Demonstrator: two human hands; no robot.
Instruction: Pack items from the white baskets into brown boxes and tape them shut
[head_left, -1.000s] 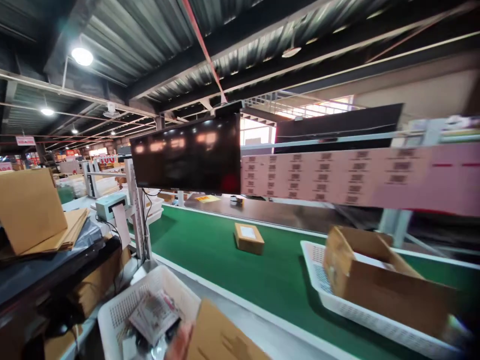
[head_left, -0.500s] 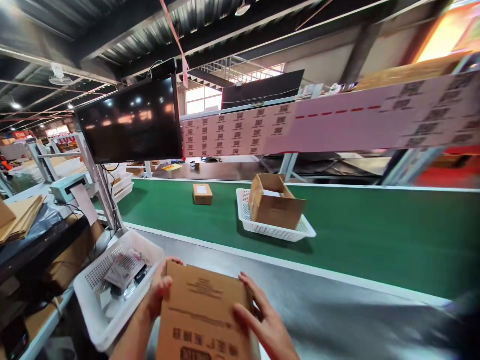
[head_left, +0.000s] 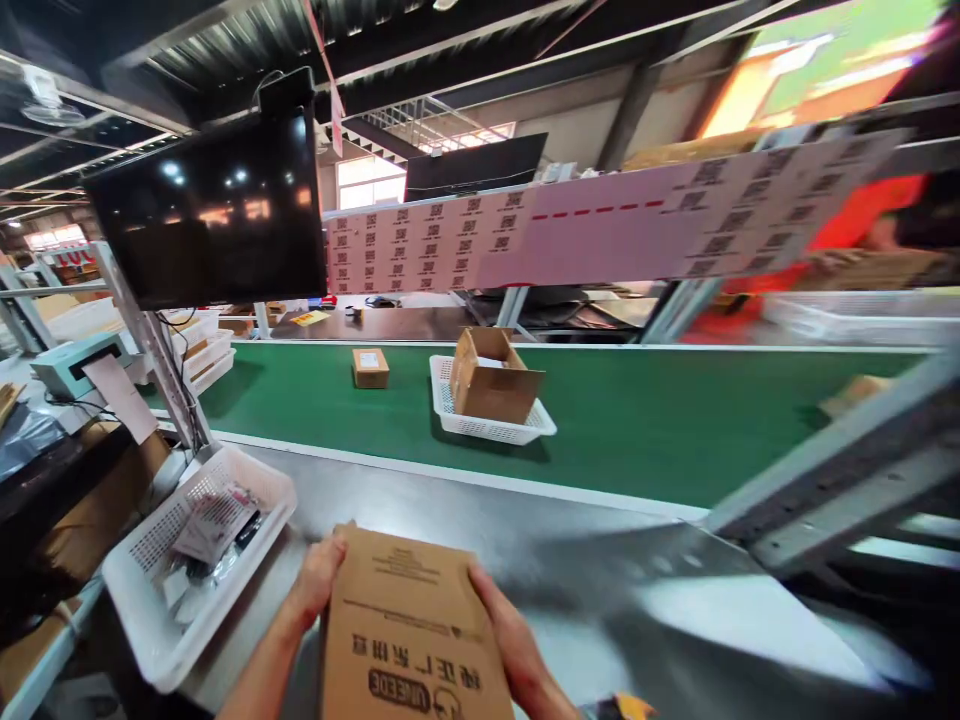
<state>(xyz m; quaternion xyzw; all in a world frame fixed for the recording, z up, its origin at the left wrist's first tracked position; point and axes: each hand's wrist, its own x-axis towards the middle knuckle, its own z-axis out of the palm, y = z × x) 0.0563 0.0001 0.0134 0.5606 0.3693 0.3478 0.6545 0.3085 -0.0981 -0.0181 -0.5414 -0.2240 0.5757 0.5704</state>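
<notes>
Pale teal is the printer [head_left: 82, 365] at far left, and a paper strip [head_left: 124, 395] hangs down from it. I count the clock from the held carton, with twelve o'clock straight ahead, so this printer is at ten o'clock. Next, between nine and ten, is a white perforated basket [head_left: 154, 540], where small packed items [head_left: 214, 525] lie together. At eleven, a dark screen [head_left: 210, 220] is mounted high.

The left hand [head_left: 319, 580] grips the carton [head_left: 409, 620] by its left edge. This brown carton is at the lower middle, over the metal bench [head_left: 360, 490], with its dark-printed face visible; whether it rests there, I cannot tell. Almost at twelve, a small box [head_left: 370, 368] with a white label sits on the green belt [head_left: 630, 440]. The right hand [head_left: 506, 620] presses the opposite edge, so the carton is held between both hands.

At one o'clock, on the same belt, a shallow white tray [head_left: 495, 430] bears an open box [head_left: 495, 385]. Above them, a pink banner [head_left: 585, 230] with printed codes stretches rightward. Between two and three stands a metal frame [head_left: 847, 470], quite blurred.
</notes>
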